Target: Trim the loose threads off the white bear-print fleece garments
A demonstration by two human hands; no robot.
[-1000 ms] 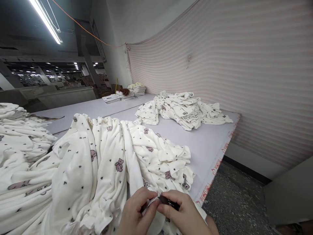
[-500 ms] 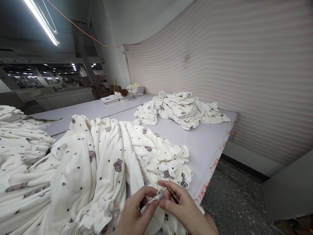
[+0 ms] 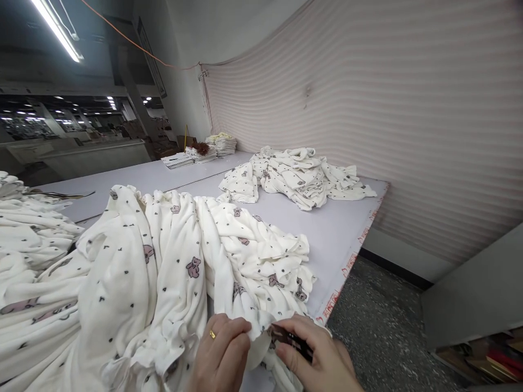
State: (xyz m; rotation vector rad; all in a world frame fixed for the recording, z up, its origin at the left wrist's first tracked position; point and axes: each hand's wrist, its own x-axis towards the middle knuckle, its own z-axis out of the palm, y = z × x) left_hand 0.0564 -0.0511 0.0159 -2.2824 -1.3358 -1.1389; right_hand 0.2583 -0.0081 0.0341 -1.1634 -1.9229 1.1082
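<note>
My left hand is at the bottom middle, fingers pinched on the edge of a white printed garment with small bear motifs. A gold ring shows on one finger. My right hand is just to its right, closed round a small dark tool whose tip points at the pinched cloth. The garment lies heaped over the near edge of the grey table. Both hands almost touch over the fabric.
A second pile of the same garments lies at the far right of the table. More white cloth is heaped at the left. Folded stacks sit at the far end. A striped wall runs along the right; speckled floor lies beyond the table edge.
The view has drifted right and down. My left hand has turned so its ring shows and pinches the cloth lower. The dark tool is again plainly visible in my right hand.
</note>
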